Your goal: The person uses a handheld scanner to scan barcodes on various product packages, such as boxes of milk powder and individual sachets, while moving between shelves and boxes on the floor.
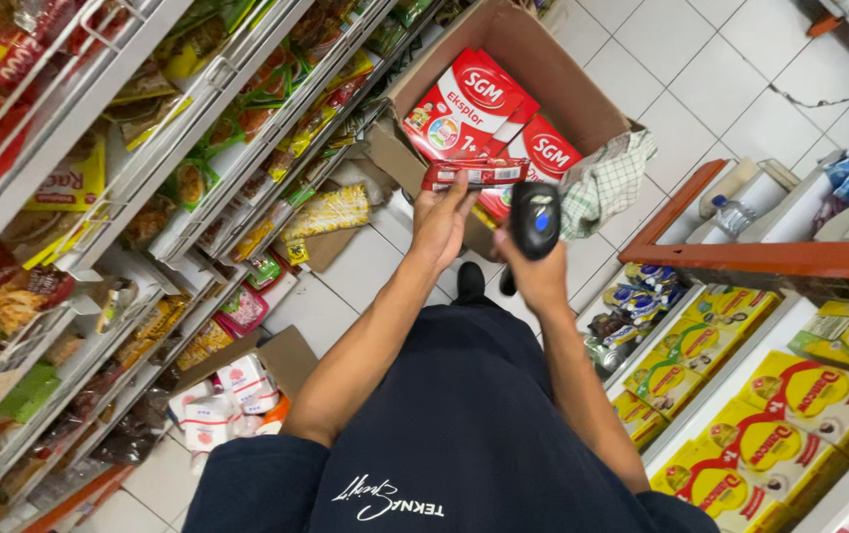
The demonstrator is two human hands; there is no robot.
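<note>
My left hand [441, 222] holds a flat red carton [474, 174] by its lower edge, with its narrow printed side turned up toward me. Just to the right, my right hand [535, 278] grips a black handheld scanner [535, 219] with a blue button, its head close beside the carton. Both hands hover over the front edge of an open cardboard box [543, 74] on the floor. Inside it lie more red-and-white cartons [464, 104] of the same kind.
Wire shelves [207, 148] packed with snack bags run along the left. Shelves of yellow boxes [789, 395] stand at the right, under an orange rail [770, 259]. A checked cloth [607, 183] hangs on the box corner. A smaller open box [247, 380] sits by my left leg on white tiles.
</note>
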